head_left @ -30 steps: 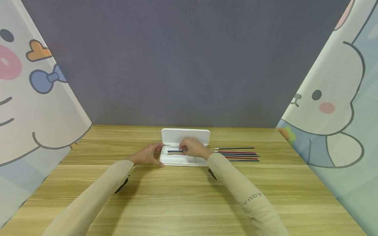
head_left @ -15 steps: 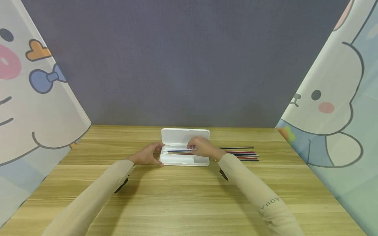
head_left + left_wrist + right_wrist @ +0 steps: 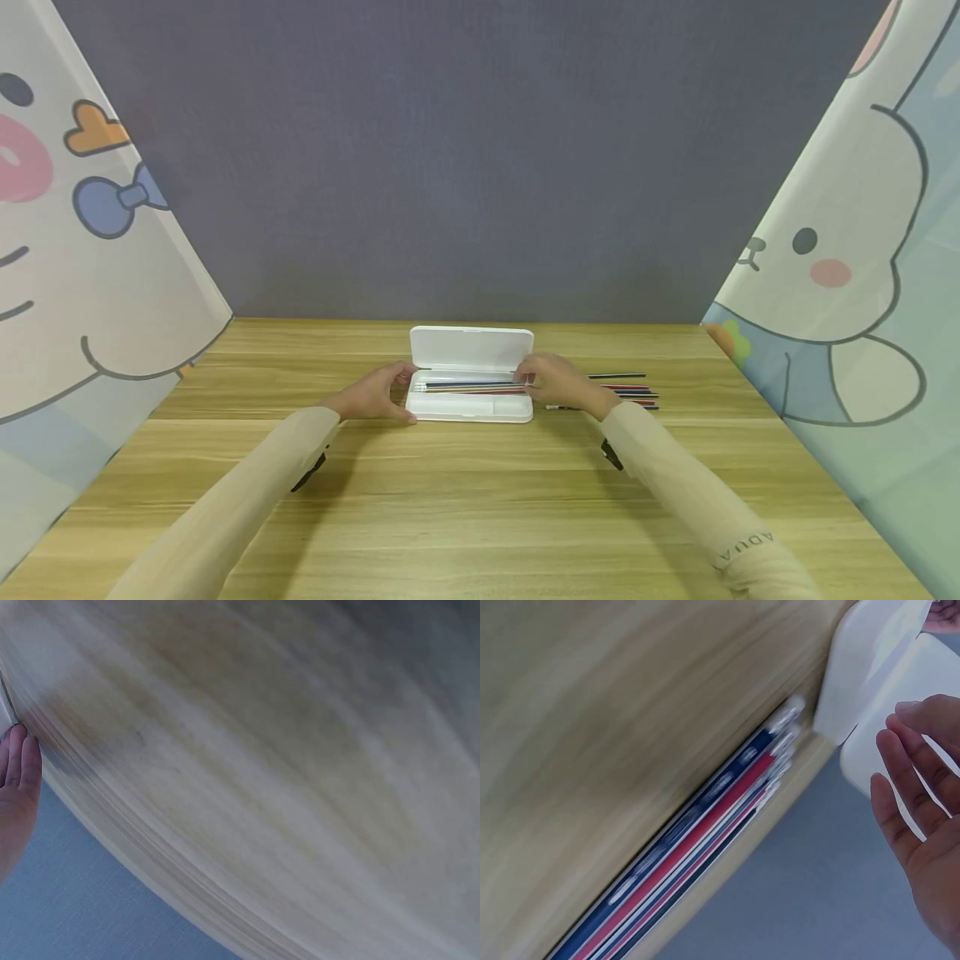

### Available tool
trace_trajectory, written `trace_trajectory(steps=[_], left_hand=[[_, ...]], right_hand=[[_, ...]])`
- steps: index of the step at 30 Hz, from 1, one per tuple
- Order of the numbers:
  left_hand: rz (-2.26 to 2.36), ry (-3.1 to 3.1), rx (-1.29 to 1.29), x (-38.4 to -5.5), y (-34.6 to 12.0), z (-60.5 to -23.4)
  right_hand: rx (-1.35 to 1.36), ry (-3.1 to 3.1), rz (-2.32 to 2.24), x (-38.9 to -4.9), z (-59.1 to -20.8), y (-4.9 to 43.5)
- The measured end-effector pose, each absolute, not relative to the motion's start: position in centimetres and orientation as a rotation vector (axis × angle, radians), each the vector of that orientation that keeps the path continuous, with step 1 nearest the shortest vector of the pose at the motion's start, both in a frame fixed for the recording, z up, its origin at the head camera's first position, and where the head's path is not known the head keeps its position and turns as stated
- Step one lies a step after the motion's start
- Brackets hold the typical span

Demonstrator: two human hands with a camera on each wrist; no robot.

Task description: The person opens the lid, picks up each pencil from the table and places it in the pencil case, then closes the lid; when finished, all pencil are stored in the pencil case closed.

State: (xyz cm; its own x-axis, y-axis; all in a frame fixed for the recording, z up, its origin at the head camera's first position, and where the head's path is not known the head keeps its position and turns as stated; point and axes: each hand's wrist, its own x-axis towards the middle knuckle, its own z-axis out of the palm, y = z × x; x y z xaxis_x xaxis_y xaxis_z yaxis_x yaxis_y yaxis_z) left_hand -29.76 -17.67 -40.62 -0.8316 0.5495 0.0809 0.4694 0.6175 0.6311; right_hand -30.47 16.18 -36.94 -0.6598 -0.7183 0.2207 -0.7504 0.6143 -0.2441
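A white pencil case [image 3: 450, 406] lies on the table with its lid [image 3: 472, 348] raised at the back. Several pencils [image 3: 472, 387] rest in its rear compartment, eraser ends to the left. My left hand [image 3: 372, 393] holds the case's left end, thumb at the front corner and fingers at the back. Over the right end is my right hand [image 3: 558, 383], partly covering the pencils' right tips. In the right wrist view, that hand [image 3: 937, 795] has thumb and index tips close together, other fingers loosely extended, and no pencil visible between them.
Several red, blue and black pencils [image 3: 633, 396] lie on the wooden table [image 3: 450, 500] right of the case, partly behind my right hand. One black pencil [image 3: 618, 375] lies apart behind them. A dark grey panel [image 3: 472, 167] stands behind the table.
My right hand has moved right along the pencils in the case to its right end, uncovering more of their length. The left hand and case have stayed put.
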Motion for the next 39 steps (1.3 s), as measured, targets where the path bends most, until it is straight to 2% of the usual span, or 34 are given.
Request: trace_trajectory(steps=[17, 25, 39], left_hand=[[1.009, 2.708, 0.848, -29.8, -17.6, -40.6], [1.001, 2.727, 0.855, -29.8, -17.7, -40.6], [1.009, 2.709, 0.836, -29.5, -17.5, -40.4]], right_hand=[[1.187, -2.717, 0.439, -29.5, -39.0, 21.8], [1.077, -2.826, 0.454, -28.5, -39.1, 24.1], [1.026, -2.796, 0.374, -28.4, -39.8, 26.4]])
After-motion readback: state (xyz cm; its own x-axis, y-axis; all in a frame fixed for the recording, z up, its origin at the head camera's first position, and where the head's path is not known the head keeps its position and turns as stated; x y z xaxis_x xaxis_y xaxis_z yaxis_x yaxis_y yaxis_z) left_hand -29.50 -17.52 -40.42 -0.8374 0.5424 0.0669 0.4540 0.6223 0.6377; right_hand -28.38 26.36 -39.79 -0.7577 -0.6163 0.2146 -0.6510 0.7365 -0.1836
